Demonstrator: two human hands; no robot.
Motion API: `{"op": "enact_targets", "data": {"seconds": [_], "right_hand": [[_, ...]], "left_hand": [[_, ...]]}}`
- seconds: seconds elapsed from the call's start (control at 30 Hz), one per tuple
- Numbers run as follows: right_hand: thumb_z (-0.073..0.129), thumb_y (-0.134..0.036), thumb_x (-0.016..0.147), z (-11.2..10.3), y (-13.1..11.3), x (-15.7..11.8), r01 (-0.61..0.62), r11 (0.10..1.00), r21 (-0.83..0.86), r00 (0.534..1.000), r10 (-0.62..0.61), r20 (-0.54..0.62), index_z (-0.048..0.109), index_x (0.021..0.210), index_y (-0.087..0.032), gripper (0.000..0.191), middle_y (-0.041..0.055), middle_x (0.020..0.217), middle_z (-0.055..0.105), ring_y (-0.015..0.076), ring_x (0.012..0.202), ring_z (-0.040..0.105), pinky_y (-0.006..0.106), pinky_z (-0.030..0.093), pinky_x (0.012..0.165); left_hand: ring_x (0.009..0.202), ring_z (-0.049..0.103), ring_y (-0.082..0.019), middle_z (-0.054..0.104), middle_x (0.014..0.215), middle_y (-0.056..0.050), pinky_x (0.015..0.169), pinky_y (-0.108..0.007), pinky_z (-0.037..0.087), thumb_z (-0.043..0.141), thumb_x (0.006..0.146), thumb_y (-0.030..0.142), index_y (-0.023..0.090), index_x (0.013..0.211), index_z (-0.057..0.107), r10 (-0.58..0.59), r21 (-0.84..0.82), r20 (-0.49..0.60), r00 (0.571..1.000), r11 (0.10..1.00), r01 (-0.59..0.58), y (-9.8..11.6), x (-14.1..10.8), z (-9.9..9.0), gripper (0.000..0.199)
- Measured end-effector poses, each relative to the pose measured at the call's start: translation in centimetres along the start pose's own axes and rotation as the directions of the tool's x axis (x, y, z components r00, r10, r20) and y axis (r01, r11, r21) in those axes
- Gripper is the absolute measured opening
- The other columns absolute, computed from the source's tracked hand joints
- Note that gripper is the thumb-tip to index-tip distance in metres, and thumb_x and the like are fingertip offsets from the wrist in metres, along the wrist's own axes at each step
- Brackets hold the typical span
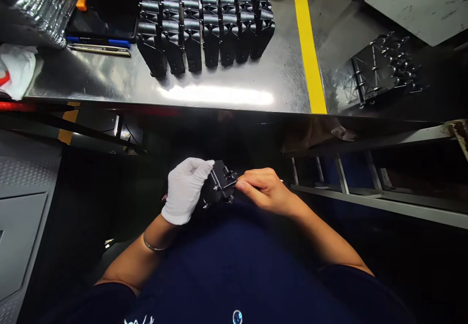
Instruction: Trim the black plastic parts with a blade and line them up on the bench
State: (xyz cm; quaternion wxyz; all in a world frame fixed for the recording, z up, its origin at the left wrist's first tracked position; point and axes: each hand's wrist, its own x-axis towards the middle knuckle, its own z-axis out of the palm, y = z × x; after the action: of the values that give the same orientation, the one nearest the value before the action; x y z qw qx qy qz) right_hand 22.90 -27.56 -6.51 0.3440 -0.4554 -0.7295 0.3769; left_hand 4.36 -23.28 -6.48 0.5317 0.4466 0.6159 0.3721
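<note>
My left hand (185,187), in a white glove, grips a black plastic part (218,180) by its left side, in front of my body and below the table edge. The part has a flat face and small round knobs on its right side. My bare right hand (265,187) has thumb and forefinger pinched together at the right edge of the part. Whether anything small sits between those fingertips is hidden. Several rows of black moulded parts (210,29) stand side by side on the metal table (288,78).
Pens (98,41) and a black tray (104,12) lie left of the rows, beside stacked clear plastic (40,7) and a white cloth (18,68). Yellow tape (309,46) crosses the table. More black parts (383,68) lie at right, above a metal rack (343,195).
</note>
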Motion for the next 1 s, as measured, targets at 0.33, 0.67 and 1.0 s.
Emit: {"op": "enact_targets", "data": {"seconds": [0.33, 0.67, 1.0], "right_hand": [[0.041, -0.037, 0.098, 0.5, 0.8, -0.4, 0.152, 0.987, 0.046, 0.984, -0.147, -0.104, 0.06, 0.077, -0.015, 0.036, 0.0001, 0.058, 0.052, 0.0085, 0.05, 0.044, 0.022, 0.036, 0.049], [0.051, -0.057, 0.088, 0.4, 0.8, 0.1, 0.299, 0.856, -0.422, 0.948, -0.316, 0.031, 0.039, 0.048, -0.018, 0.057, -0.0031, 0.049, 0.037, 0.0083, 0.047, 0.033, 0.026, 0.021, 0.047], [0.065, -0.046, 0.079, 2.4, 3.2, 1.4, -0.041, 0.953, -0.299, 0.929, -0.074, -0.363, 0.051, 0.127, -0.011, 0.061, 0.0061, 0.077, 0.072, 0.0141, 0.051, 0.061, 0.024, 0.05, 0.048]], "left_hand": [[0.058, 0.053, -0.013, 0.061, 0.06, 0.001, 0.057, -0.024, 0.044, 0.072, 0.068, 0.038, 0.019, 0.063, 0.064, 0.108, -0.03, -0.04, 0.993, 0.994, -0.109, -0.7, 0.0, -0.4, 0.021], [0.055, 0.049, -0.012, 0.058, 0.057, 0.002, 0.055, -0.024, 0.042, 0.072, 0.069, 0.039, 0.019, 0.063, 0.063, 0.096, -0.009, -0.015, 0.995, 0.995, -0.096, -1.4, 0.0, -0.2, 0.023], [0.084, 0.065, -0.016, 0.067, 0.091, -0.004, 0.075, -0.029, 0.053, 0.056, 0.086, 0.046, 0.02, 0.094, 0.061, -0.074, -0.471, -0.068, 0.995, 0.882, 0.033, 1.6, 3.1, 2.6, 0.028]]}}
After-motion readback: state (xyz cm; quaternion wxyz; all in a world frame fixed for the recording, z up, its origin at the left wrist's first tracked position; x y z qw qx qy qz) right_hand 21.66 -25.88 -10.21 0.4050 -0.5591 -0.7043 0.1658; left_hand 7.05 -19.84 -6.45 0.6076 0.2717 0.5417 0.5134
